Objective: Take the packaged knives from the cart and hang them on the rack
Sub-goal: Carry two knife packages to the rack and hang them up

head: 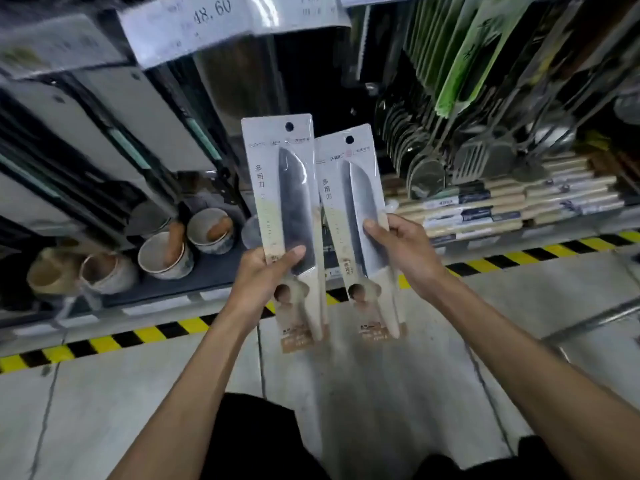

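I hold two packaged knives upright in front of the rack, side by side. My left hand (266, 275) grips the left packaged knife (287, 202) around its middle, thumb across the blade. My right hand (403, 251) grips the right packaged knife (356, 209) the same way. Each pack is a pale card with a dark blade, a cream handle and a round hang hole at the top. The rack (263, 74) behind them is dark, with other packaged knives (114, 126) hanging at the left. The cart is out of view.
Price tags (183, 26) hang above. Metal ladles and spatulas (485, 147) hang at the right over stacked wooden boards (519, 202). Ceramic mortars with pestles (166, 254) stand on the low shelf. Yellow-black tape (138, 336) marks the floor edge.
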